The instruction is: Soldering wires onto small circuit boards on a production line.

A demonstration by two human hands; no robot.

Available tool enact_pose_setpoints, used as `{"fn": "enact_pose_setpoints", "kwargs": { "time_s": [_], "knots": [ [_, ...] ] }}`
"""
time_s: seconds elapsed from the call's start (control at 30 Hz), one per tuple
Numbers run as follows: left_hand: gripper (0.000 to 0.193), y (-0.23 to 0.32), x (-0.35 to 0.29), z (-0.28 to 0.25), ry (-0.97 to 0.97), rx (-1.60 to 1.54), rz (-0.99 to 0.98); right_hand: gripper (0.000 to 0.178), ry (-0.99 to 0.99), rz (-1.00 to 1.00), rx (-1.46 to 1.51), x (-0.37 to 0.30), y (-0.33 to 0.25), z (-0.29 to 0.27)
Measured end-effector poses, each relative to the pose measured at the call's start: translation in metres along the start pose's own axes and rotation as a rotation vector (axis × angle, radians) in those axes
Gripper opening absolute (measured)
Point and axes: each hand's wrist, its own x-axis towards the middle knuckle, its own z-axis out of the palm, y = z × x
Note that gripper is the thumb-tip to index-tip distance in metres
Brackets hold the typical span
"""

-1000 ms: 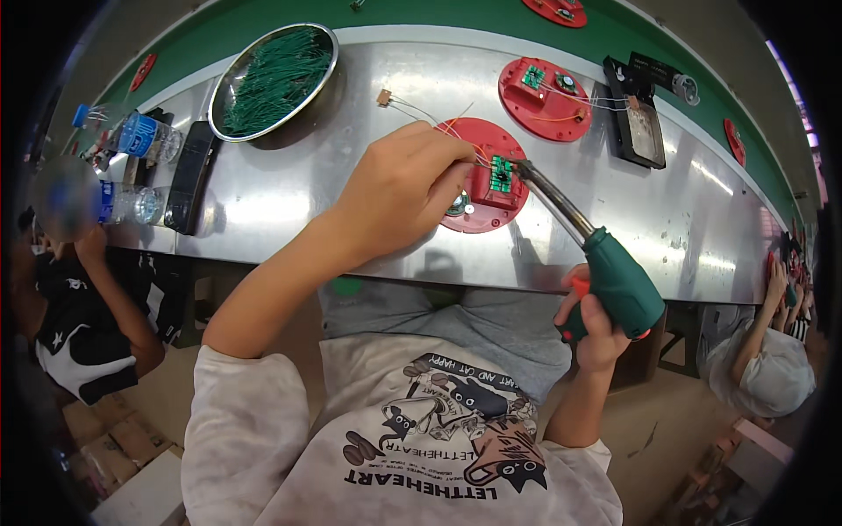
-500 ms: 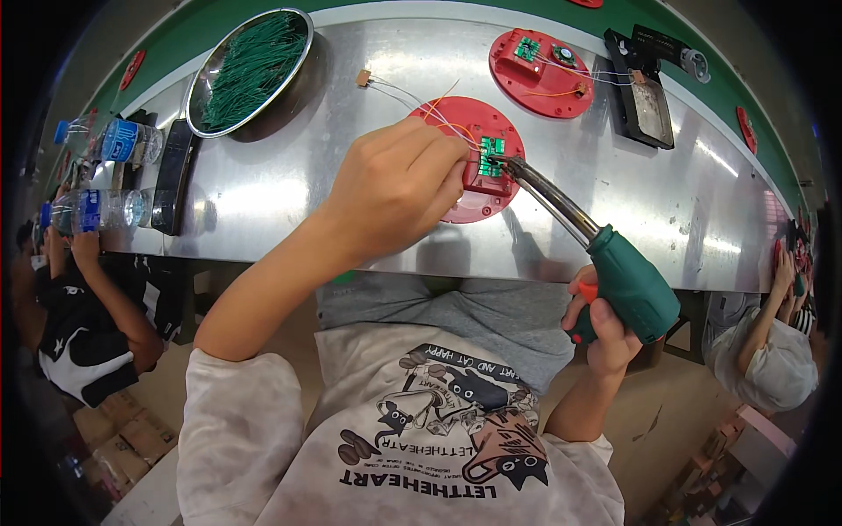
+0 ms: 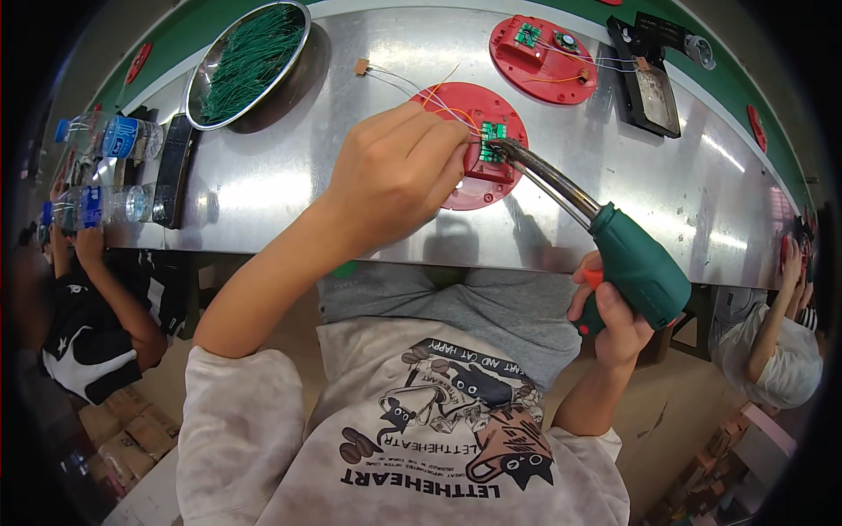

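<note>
My right hand [image 3: 617,323] is closed round the handle of a green soldering gun [image 3: 645,267] with a red trigger. Its metal tip points left and meets a small green circuit board [image 3: 493,131] on a round red plastic housing [image 3: 478,196]. From the left, my left hand [image 3: 395,171] reaches over the housing, thumb and fingers pinched beside the board. A thin dark wire runs from that pinch to the board; the fingertips are partly hidden. Orange and pale wires trail from the board, the pale ones to a small brown part [image 3: 361,67].
A metal bowl [image 3: 304,39] of green wires [image 3: 250,66] stands at the far left. Another red housing [image 3: 561,88] with a board lies at the far right, near a black tray [image 3: 645,101]. Water bottles [image 3: 132,138] and a black box [image 3: 175,171] are on the left. Other people sit at both sides.
The view has shifted slightly, so the table items sit a little higher. The soldering tip stays at the board, and my left hand keeps its pinch beside it.
</note>
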Motion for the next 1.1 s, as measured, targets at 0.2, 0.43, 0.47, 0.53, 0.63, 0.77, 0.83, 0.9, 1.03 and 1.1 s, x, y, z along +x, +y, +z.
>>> {"fn": "enact_pose_setpoints", "kwargs": {
  "time_s": [0.2,0.43,0.47,0.53,0.63,0.77,0.83,0.9,1.03,1.1],
  "knots": [
    [0.011,-0.003,-0.002,0.002,0.014,0.010,0.025,0.045,-0.001,0.019,-0.007,0.004,-0.003,0.000],
    [0.013,-0.002,-0.004,0.000,-0.008,0.014,0.017,0.038,0.010,0.070,0.008,0.009,-0.012,-0.001],
    [0.013,-0.002,-0.004,0.000,-0.006,0.015,0.017,0.038,0.009,0.068,0.007,0.009,-0.012,0.000],
    [0.014,-0.003,-0.005,-0.001,0.001,0.027,0.022,0.039,0.035,0.049,-0.017,0.011,-0.013,0.000],
    [0.017,-0.003,-0.006,0.000,0.000,0.006,0.023,0.043,0.130,-0.011,0.044,0.008,-0.011,-0.003],
    [0.017,-0.004,-0.004,0.000,-0.005,-0.005,0.029,0.051,0.127,-0.060,0.075,0.008,-0.008,-0.009],
    [0.016,-0.004,-0.006,0.001,0.007,0.030,0.032,0.051,0.122,-0.057,0.069,0.009,-0.009,-0.009],
    [0.015,-0.004,-0.005,0.002,0.006,0.036,0.039,0.050,0.118,-0.057,0.064,0.009,-0.009,-0.009],
    [0.015,-0.005,-0.003,0.000,-0.005,0.042,0.059,0.049,0.106,-0.037,0.048,0.010,-0.007,-0.011],
    [0.015,-0.004,-0.004,0.000,-0.006,0.048,0.049,0.049,0.092,-0.033,0.035,0.013,-0.007,-0.011]
  ]
}}
